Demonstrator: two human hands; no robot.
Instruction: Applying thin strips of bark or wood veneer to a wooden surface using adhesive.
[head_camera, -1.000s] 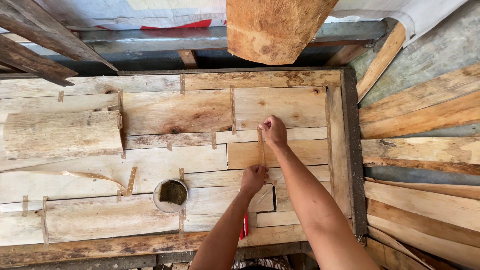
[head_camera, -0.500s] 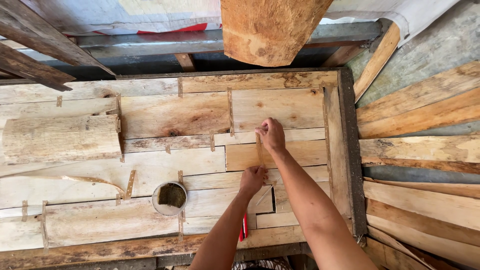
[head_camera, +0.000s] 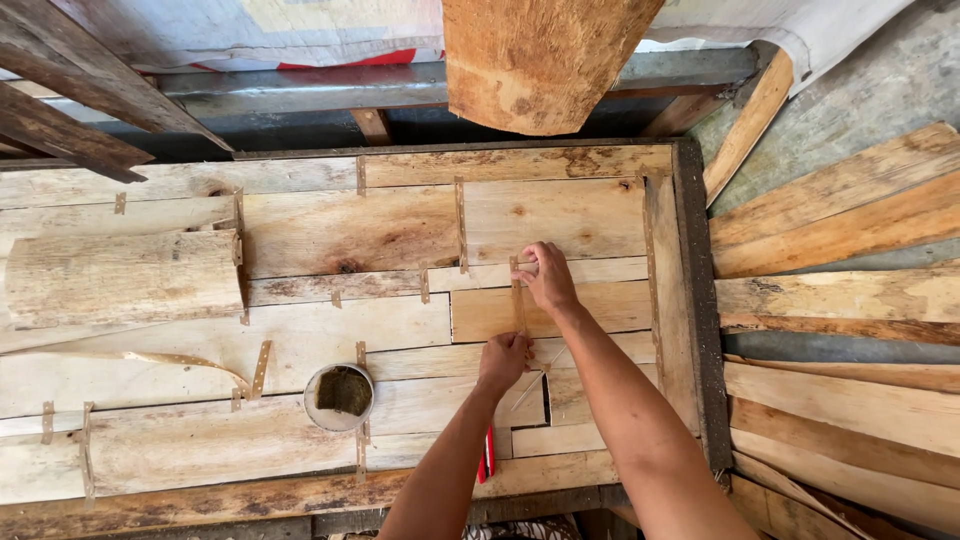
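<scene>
Thin pale wood veneer sheets lie pieced together on a work table. A narrow brown strip of tape runs across a seam between two sheets. My right hand pinches the far end of the strip. My left hand presses on its near end. A red tool lies half under my left forearm.
A small round cup with dark contents sits on the veneer left of my arms. A dark frame edge bounds the table on the right. Loose planks are stacked to the right. A thick log slab stands at the far side.
Both hands stay on the strip. The view has shifted slightly; otherwise nothing has visibly changed.
</scene>
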